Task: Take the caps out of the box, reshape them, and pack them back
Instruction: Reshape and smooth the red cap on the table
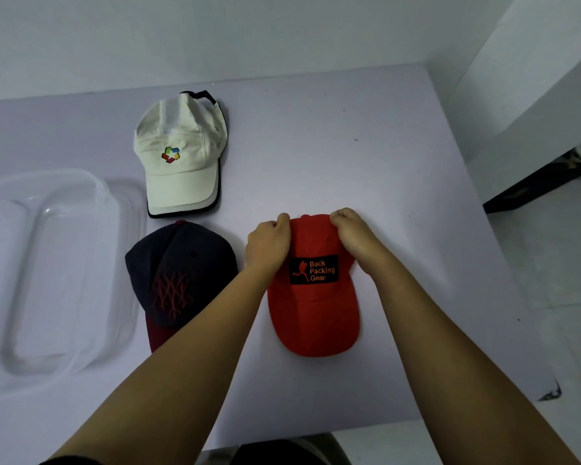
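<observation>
A red cap [312, 313] with a black "Back Packing Gear" patch lies flat on the table, brim toward me. My left hand [269, 241] grips the left side of its crown, and my right hand [354, 238] grips the right side near the back edge. To the left lies a dark navy cap [178, 273] with a maroon brim and red stitched pattern. Behind it rests a white cap [182, 152] with a coloured logo and black trim. The clear plastic box [57, 276] stands at the far left, with nothing visible inside.
The table [399, 182] is pale lilac and meets a white wall at the back. Its right edge drops to a light floor, where a dark object [537, 182] stands beside a white wall corner.
</observation>
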